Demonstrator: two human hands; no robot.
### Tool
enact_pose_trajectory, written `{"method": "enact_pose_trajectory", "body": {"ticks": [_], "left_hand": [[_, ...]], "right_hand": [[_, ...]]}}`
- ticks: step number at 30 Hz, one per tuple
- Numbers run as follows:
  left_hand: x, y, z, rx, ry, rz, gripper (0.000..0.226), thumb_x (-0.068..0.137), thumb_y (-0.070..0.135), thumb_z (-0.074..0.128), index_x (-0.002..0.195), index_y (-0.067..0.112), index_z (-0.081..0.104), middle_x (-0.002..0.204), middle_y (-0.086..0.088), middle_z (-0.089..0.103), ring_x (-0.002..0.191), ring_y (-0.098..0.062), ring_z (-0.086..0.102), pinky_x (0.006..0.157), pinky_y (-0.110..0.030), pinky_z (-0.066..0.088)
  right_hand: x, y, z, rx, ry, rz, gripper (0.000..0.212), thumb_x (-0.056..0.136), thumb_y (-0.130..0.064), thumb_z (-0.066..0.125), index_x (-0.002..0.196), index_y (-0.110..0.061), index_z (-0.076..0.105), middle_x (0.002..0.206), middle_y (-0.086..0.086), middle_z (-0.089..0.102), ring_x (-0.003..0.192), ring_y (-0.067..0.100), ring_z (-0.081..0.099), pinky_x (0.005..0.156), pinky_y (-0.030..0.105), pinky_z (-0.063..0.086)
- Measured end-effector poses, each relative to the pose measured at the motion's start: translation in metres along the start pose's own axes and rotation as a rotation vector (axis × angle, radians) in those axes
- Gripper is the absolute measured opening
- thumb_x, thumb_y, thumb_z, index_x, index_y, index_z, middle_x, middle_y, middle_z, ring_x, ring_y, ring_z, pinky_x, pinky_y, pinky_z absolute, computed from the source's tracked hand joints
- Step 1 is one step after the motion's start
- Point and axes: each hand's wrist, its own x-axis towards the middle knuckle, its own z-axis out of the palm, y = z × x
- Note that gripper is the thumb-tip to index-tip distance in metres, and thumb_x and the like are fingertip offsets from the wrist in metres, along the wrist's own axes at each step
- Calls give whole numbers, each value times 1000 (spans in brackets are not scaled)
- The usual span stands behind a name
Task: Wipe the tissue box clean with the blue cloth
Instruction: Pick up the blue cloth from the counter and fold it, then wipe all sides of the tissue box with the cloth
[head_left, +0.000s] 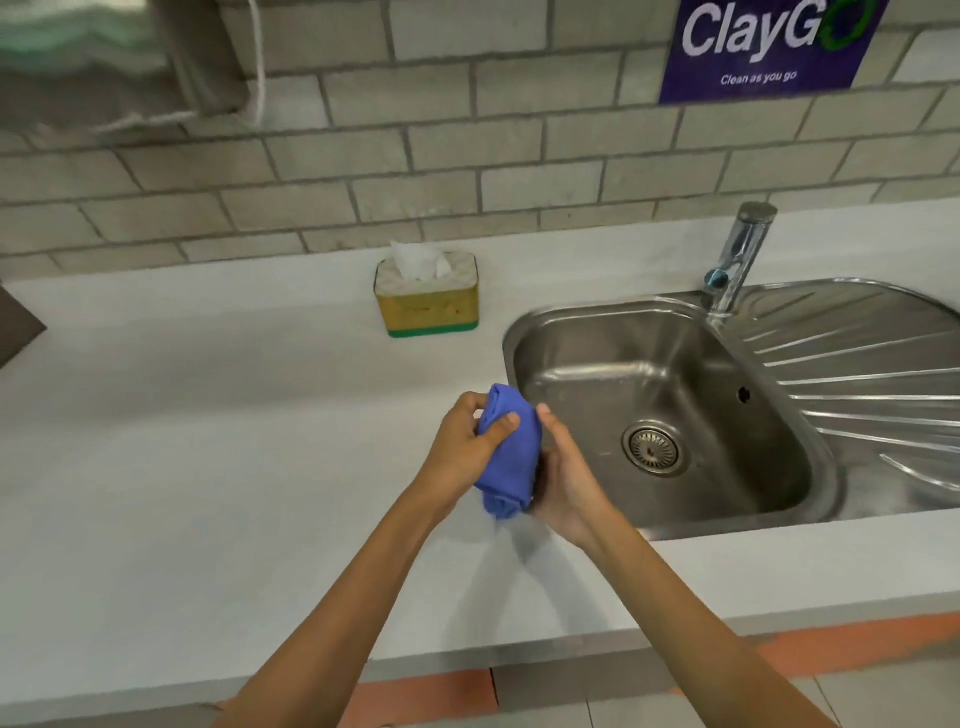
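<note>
both hands' fingers (506, 422) around blue cloth (508, 457)

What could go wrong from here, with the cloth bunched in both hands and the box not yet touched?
1. The tissue box stands free on the counter; a one-handed wipe may push or tip it.
2. A tissue sticks out on top; the blue cloth could snag or drag it out.
3. The cloth is wadded between the left hand and right hand, so it may wipe poorly.

Tissue box (427, 296): yellow, green-based, standing upright on the table by the wall, tissue sticking up.
Blue cloth (508, 453): bunched, apparently folded, hanging above the table.
</note>
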Motion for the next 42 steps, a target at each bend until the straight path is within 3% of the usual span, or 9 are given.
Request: {"method": "enact_pose_trajectory", "body": {"ticks": [4,8,12,17,21,27,32,38,42], "left_hand": [[25,-1,-33,32,78,50,17,86,20,63,99,10,57,101,-14,65,93,-29,62,85,-41,50],[56,-10,-66,117,230,113,10,82,19,67,84,10,61,85,-7,64,77,-24,58,68,-29,48],[74,-26,-88,186,289,66,29,83,33,65,100,9,64,99,-6,67,76,-17,59,58,-13,43],[83,-45,-116,-695,-125,-302,47,74,47,62,105,13,71,105,-13,74,87,-26,73,63,-31,58],[105,-61,-121,-919,-178,-368,40,68,36,66,95,7,73,91,-16,76,76,-30,74,57,-35,60],[151,-66,-138,-949,-91,-408,32,83,22,55,104,0,64,90,-16,75,78,-26,73,65,-33,60],[199,-67,-174,-737,208,-360,35,98,27,39,119,1,49,103,-13,66,88,-21,65,67,-28,54],[258,-64,-177,-476,473,-236,40,96,21,45,134,7,43,117,-12,54,105,-28,54,85,-40,49],[288,-56,-162,-368,482,-253,37,96,22,46,131,10,45,129,-16,54,119,-34,51,104,-46,42]], "right_hand": [[20,-7,17,121,-15,-10,53,81,-39,61,125,-9,57,124,9,61,115,26,59,91,42,51],[44,-12,40,95,-18,-12,28,87,-19,58,112,-7,60,91,5,74,83,20,70,58,31,61],[68,-21,64,31,-47,-35,30,88,-12,54,116,-2,58,98,13,69,78,23,70,60,30,61],[104,-28,82,-47,-111,15,16,86,-15,58,95,-5,66,81,8,76,70,21,72,61,28,60],[133,-31,94,-223,-144,-21,26,87,-16,57,109,-5,64,98,9,70,88,22,67,73,29,55],[179,-58,90,-714,123,-318,30,86,-14,63,114,-7,61,96,8,64,80,14,62,67,23,53],[225,-91,54,-702,474,-533,33,90,-22,57,121,-11,56,102,9,63,93,22,59,81,30,44],[272,-112,31,-708,349,-418,60,93,-45,43,144,-17,31,148,3,39,136,25,38,113,39,30],[294,-118,39,-716,311,-453,57,94,-45,37,140,-12,39,144,7,45,134,24,40,114,42,31]]}}
